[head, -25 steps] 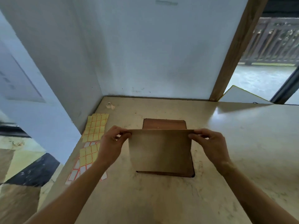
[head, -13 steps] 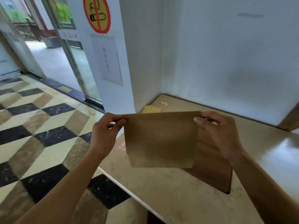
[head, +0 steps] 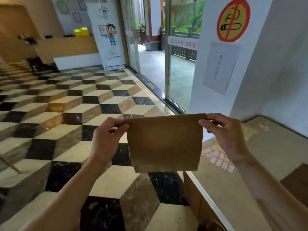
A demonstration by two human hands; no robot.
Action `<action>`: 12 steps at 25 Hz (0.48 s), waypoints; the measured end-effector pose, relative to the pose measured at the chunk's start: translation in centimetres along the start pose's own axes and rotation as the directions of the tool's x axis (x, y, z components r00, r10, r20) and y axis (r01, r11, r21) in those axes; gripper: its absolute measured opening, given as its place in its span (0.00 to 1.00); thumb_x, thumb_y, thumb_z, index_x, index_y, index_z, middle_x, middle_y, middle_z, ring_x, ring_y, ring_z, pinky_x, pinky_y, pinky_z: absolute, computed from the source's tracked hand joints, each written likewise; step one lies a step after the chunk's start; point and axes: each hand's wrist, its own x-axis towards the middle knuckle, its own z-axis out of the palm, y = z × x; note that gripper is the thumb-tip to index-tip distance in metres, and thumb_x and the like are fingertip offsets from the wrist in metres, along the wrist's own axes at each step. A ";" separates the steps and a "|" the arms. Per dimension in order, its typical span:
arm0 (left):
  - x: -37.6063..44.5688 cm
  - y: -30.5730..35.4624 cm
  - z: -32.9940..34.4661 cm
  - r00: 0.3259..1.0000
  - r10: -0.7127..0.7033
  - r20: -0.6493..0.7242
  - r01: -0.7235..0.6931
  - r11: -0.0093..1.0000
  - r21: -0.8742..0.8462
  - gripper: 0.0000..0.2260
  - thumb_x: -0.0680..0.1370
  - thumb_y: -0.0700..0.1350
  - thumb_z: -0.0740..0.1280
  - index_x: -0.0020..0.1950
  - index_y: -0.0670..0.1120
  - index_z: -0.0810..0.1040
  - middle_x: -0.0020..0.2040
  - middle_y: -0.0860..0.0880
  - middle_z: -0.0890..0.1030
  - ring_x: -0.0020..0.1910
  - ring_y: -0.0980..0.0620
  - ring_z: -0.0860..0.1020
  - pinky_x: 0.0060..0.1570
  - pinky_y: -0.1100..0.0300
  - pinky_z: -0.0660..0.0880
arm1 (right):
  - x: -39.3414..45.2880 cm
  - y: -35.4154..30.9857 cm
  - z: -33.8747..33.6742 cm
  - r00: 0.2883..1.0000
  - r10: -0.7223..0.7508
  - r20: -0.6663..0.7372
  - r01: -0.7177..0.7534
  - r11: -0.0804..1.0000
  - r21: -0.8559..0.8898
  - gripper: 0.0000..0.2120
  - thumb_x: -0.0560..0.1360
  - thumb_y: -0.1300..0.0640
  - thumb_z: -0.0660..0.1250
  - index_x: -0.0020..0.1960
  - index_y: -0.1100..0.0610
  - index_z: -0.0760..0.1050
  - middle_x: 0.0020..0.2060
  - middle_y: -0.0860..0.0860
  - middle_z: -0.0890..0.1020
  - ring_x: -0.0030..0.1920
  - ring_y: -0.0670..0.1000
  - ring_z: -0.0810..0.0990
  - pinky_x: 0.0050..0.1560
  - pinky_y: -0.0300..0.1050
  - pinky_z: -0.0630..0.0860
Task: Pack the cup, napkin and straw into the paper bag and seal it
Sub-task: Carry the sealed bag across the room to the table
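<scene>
A flat brown paper bag (head: 165, 144) hangs in the air in front of me, over the chequered floor and just left of the table's edge. My left hand (head: 106, 137) pinches its top left corner. My right hand (head: 225, 134) pinches its top right corner. The bag's top edge is level and looks closed and flat. No cup, napkin or straw shows in this view.
The beige table (head: 266, 164) lies at the right, with sticker sheets (head: 218, 157) near its left edge and a brown board (head: 296, 180) at the far right. A white pillar (head: 225, 64) with a no-smoking sign stands behind. Glass doors (head: 180, 55) and a counter (head: 66, 45) lie beyond.
My view has swung left, from the table to the floor and doors. Both hands have kept hold of the bag's top corners and carried it off the table to the left.
</scene>
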 end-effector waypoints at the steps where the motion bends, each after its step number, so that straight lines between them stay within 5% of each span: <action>1: -0.4 -1.0 -2.7 0.999 -0.018 -0.029 0.018 1.000 0.011 0.13 0.76 0.43 0.70 0.42 0.63 0.78 0.41 0.60 0.82 0.42 0.61 0.80 0.37 0.71 0.75 | -0.1 -0.8 2.9 0.999 -0.015 0.037 0.014 1.000 0.009 0.07 0.70 0.50 0.74 0.41 0.38 0.80 0.39 0.39 0.84 0.40 0.45 0.82 0.45 0.40 0.78; 7: -4.4 -6.4 -19.6 0.978 -0.016 -0.206 0.057 0.980 0.193 0.06 0.75 0.44 0.70 0.46 0.56 0.79 0.45 0.56 0.80 0.44 0.56 0.80 0.43 0.63 0.77 | -1.6 -5.9 20.2 0.957 -0.093 0.274 0.057 0.989 0.136 0.10 0.71 0.53 0.73 0.41 0.37 0.78 0.37 0.34 0.83 0.42 0.45 0.83 0.46 0.39 0.77; 12: -9.3 -9.2 -30.7 0.931 -0.051 -0.362 0.151 0.955 0.254 0.11 0.75 0.43 0.71 0.44 0.61 0.78 0.43 0.59 0.79 0.40 0.57 0.78 0.38 0.71 0.73 | -4.0 -10.3 32.5 0.866 -0.220 0.450 0.095 0.954 0.283 0.10 0.72 0.56 0.72 0.46 0.41 0.80 0.43 0.41 0.85 0.42 0.42 0.83 0.43 0.32 0.79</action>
